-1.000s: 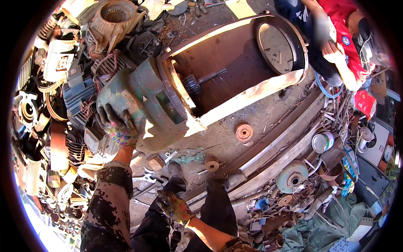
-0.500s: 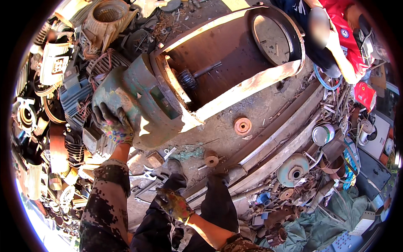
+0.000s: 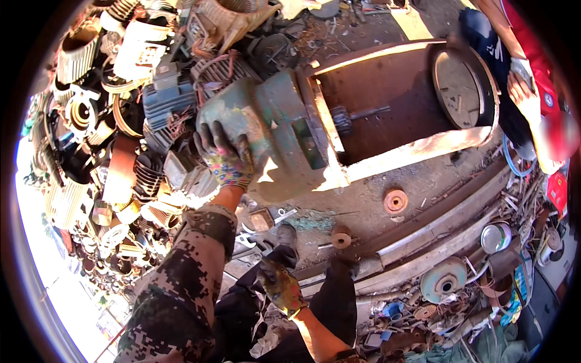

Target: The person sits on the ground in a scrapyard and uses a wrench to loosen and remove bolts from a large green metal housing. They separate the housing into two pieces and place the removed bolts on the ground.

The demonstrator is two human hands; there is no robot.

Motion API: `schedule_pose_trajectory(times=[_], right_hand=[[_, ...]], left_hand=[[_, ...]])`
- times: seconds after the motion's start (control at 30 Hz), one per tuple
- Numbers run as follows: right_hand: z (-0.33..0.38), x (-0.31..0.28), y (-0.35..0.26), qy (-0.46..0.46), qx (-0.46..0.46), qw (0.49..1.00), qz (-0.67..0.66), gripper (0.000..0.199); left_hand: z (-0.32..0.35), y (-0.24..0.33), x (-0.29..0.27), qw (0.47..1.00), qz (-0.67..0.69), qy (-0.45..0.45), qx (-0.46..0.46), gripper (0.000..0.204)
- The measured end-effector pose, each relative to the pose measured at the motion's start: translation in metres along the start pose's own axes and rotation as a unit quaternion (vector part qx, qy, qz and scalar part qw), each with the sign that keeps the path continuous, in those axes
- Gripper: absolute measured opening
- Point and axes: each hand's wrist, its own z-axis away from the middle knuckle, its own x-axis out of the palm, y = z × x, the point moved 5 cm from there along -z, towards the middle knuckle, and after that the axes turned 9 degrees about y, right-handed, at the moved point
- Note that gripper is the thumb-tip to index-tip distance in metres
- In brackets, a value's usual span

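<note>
My left hand (image 3: 225,154), in a patterned glove with dark fingertips, lies with spread fingers on the rounded end of a worn green metal housing (image 3: 242,121). The housing joins a large rusty open frame (image 3: 387,91) with a round opening at its far right end. Inside the frame sits a toothed shaft (image 3: 363,113). My right hand (image 3: 282,289), also gloved, hovers low in front of my legs, away from the housing. Its fingers are loosely bent, and I see nothing in them.
Old motor casings (image 3: 167,106) are piled at the left. Spanners (image 3: 245,240) and a wooden block (image 3: 261,219) lie near my feet. Copper-coloured disc (image 3: 396,201), spool (image 3: 341,236) and long metal beams (image 3: 423,227) lie to the right. A co-worker's hand (image 3: 523,85) is at far right.
My view has swung left, so the scene sits farther right in the picture. My left hand stays on the housing; my right hand stays low. The co-worker's head and arms have shifted.
</note>
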Motion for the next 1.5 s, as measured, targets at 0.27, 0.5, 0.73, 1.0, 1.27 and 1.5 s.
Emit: schedule_pose_trajectory(times=[0.27, 0.5, 0.73, 1.0, 1.27, 1.5], right_hand=[[0.008, 0.014, 0.013, -0.031, 0.02, 0.999, 0.025, 0.045], [0.015, 0.024, 0.02, -0.039, 0.022, 0.999, -0.002, 0.036], [0.007, 0.022, 0.002, -0.036, -0.086, 0.994, 0.057, 0.041], [0.024, 0.05, 0.05, -0.078, 0.126, 0.964, -0.22, 0.048], [0.004, 0.014, 0.004, -0.027, -0.009, 0.999, 0.016, 0.026], [0.003, 0.019, 0.011, -0.04, -0.031, 0.997, 0.051, 0.029]], left_hand=[[0.002, -0.005, -0.006, 1.0, -0.024, 0.017, 0.008, 0.073], [-0.002, 0.009, -0.006, 1.0, 0.0, 0.016, 0.025, 0.078], [-0.008, 0.012, -0.011, 0.998, 0.002, 0.0, 0.061, 0.079], [-0.001, 0.002, -0.004, 0.999, 0.004, 0.015, 0.031, 0.074], [0.004, 0.003, -0.003, 0.999, 0.016, -0.018, -0.029, 0.073], [0.007, -0.007, 0.001, 0.999, 0.027, 0.002, -0.018, 0.074]])
